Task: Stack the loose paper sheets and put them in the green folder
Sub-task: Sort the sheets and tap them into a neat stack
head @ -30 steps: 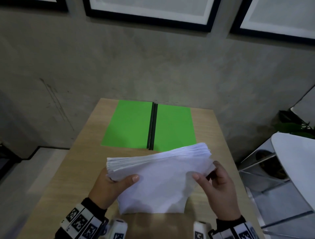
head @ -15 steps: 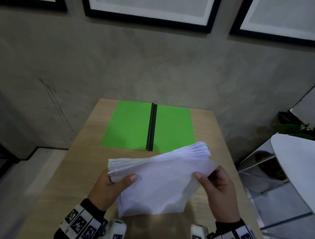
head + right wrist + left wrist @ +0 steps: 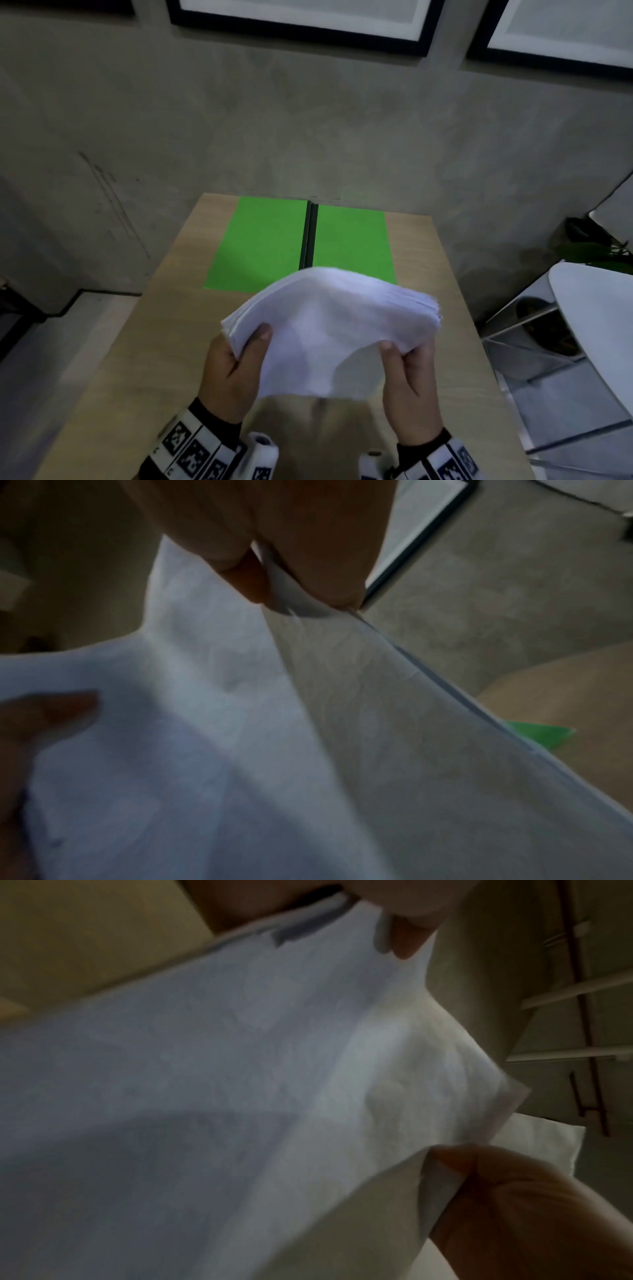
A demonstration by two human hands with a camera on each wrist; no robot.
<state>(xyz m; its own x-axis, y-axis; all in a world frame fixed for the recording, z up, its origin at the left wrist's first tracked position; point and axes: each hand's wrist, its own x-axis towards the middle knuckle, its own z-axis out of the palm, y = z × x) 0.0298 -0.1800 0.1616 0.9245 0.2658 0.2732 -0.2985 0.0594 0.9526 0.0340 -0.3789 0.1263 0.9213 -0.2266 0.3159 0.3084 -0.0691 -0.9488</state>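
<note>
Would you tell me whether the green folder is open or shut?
Open: the green folder lies spread flat on the table, both covers beside its dark spine.

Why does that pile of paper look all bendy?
The paper stack arches upward in the middle because the left hand and right hand grip its ends. It isn't yet in the open green folder.

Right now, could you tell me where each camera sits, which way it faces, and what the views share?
Head: worn high, looking forward and down at the wooden table, open green folder and paper stack; left hand and right hand show.
Left wrist: looks along the hand under the sheets; fingers show.
Right wrist: likewise; fingers and a folder corner show.
All three share the paper stack.
</note>
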